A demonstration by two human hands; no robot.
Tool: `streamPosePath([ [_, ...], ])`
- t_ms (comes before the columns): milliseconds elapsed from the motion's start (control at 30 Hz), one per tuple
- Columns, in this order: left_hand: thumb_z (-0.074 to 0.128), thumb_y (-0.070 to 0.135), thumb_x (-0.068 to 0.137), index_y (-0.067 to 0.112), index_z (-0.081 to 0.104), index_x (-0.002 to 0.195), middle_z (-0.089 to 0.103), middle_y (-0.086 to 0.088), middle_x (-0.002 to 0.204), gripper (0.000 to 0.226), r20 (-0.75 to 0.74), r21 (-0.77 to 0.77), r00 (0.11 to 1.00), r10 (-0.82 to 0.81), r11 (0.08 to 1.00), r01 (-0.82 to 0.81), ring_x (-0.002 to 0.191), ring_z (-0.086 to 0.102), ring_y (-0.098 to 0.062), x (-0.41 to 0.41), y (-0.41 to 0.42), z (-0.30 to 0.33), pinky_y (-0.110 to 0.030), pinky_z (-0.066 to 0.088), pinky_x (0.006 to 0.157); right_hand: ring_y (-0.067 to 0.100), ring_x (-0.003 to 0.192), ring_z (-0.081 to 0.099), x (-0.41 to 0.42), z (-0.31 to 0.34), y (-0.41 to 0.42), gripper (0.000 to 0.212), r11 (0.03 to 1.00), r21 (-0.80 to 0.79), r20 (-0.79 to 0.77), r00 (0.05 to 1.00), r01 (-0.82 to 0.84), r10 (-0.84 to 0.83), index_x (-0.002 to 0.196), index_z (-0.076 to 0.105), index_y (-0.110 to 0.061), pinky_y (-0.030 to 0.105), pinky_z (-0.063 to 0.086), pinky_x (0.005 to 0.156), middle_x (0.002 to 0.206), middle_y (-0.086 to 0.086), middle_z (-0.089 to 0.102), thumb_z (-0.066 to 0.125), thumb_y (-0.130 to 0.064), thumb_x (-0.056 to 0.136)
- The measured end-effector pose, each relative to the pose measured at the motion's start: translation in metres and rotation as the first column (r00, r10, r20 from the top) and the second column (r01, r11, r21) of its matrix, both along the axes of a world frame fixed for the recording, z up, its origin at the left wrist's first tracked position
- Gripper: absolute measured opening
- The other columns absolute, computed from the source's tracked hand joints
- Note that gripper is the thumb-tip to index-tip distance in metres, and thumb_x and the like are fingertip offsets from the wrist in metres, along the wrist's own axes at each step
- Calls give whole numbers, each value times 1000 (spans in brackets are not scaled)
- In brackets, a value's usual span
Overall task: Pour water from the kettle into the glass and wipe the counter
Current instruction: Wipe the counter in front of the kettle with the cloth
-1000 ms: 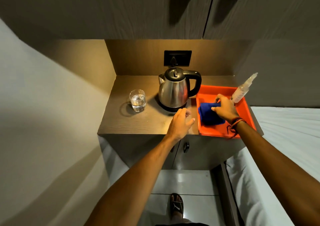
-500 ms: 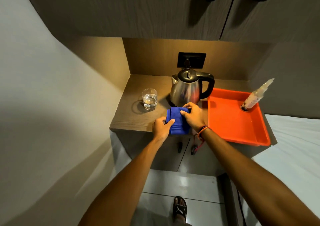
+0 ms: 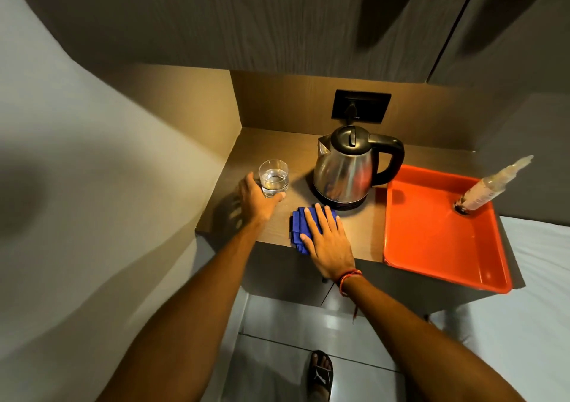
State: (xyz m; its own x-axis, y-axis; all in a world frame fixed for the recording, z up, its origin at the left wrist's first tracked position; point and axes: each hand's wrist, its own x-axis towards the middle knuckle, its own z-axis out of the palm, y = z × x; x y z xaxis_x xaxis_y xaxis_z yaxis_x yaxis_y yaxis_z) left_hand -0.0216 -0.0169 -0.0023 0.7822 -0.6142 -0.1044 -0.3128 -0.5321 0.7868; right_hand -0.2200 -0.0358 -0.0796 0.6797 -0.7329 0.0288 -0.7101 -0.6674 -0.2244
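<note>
A steel kettle (image 3: 347, 173) with a black lid and handle stands on its base at the back of the wooden counter (image 3: 364, 235). Left of it is a glass (image 3: 273, 182) holding water. My left hand (image 3: 257, 201) wraps around the glass's lower part, thumb at its front. A folded blue cloth (image 3: 297, 227) lies near the counter's front edge. My right hand (image 3: 325, 238) lies flat on the cloth with the fingers spread, covering its right half.
An orange tray (image 3: 431, 247) fills the counter's right side, with a spray bottle (image 3: 490, 187) leaning in its far corner. A black wall socket (image 3: 361, 106) is behind the kettle, cabinets overhead, a wall at left, a bed at right.
The cloth went from the tray to the counter in front of the kettle. My right hand now presses flat on it. My left hand let go of the cloth and moved to the glass.
</note>
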Motion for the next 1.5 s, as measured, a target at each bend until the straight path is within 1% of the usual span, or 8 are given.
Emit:
streamPosePath([
  [133, 96, 27, 60, 16, 23, 157, 35, -13, 157, 122, -68, -3, 995, -78, 997, 78, 145, 35, -33, 17, -26, 1, -52, 42, 113, 29, 155, -1, 4, -2, -2, 70, 1000, 3, 3, 1000, 1, -1, 159, 2, -24, 47, 8, 126, 168, 8, 3, 13, -61, 101],
  [367, 96, 16, 60, 11, 52, 129, 62, -12, 130, 82, -80, -87, 996, -31, 996, 24, 119, 60, -29, 18, -39, -11, -28, 52, 81, 30, 155, 1, 26, -5, -10, 70, 998, 47, 19, 999, -45, 44, 159, 0, -29, 49, 7, 125, 168, 7, 4, 15, -64, 100],
  [567, 95, 14, 62, 8, 54, 128, 63, -10, 126, 78, 23, -204, 998, 66, 977, -60, 112, 61, -22, 32, -18, -1, -11, 46, 75, 33, 155, 3, 52, -4, -26, 71, 985, 53, 41, 986, -163, 161, 159, 5, -30, 52, 11, 125, 168, 10, 6, 23, -66, 100],
  [700, 95, 17, 62, 9, 54, 126, 64, -9, 125, 77, 105, -224, 991, 79, 973, -54, 106, 58, -15, 49, 2, 21, 1, 43, 63, 31, 155, -4, 81, 2, -53, 71, 988, 124, 57, 994, -97, 90, 158, -2, -33, 48, 8, 123, 168, 7, -2, 26, -64, 100],
  [867, 96, 23, 61, 10, 55, 124, 66, -6, 121, 76, 185, -217, 979, 83, 975, -42, 101, 57, -13, 60, 24, 41, -4, 41, 64, 35, 152, -15, 128, 6, -85, 71, 972, 231, 66, 998, -39, 25, 159, -2, -29, 56, 6, 124, 168, 8, -11, 30, -57, 102],
  [1000, 96, 24, 59, 9, 56, 121, 67, -7, 118, 75, 201, -227, 974, 104, 972, -57, 101, 61, -17, 72, 39, 41, -7, 44, 68, 37, 153, -1, 152, 7, -75, 70, 981, 178, 9, 997, -83, 83, 158, 6, -30, 61, 25, 119, 168, 8, 2, 28, -61, 100],
  [1267, 97, 19, 57, 7, 56, 123, 67, -12, 119, 79, 190, -192, 979, 78, 981, -41, 102, 64, -21, 79, 36, 28, -15, 47, 75, 31, 155, -1, 120, -2, -16, 70, 934, 84, 24, 938, -346, 345, 159, 5, -31, 57, 8, 124, 168, 7, 6, 23, -64, 100],
  [1500, 94, 8, 61, 7, 54, 128, 61, -4, 119, 78, 5, -191, 1000, -15, 981, 16, 109, 59, -20, 47, 10, 5, -9, 44, 73, 24, 155, -1, 37, -2, -15, 70, 975, 77, 46, 977, -210, 207, 158, 3, -32, 51, 8, 126, 169, 2, 4, 20, -67, 100],
])
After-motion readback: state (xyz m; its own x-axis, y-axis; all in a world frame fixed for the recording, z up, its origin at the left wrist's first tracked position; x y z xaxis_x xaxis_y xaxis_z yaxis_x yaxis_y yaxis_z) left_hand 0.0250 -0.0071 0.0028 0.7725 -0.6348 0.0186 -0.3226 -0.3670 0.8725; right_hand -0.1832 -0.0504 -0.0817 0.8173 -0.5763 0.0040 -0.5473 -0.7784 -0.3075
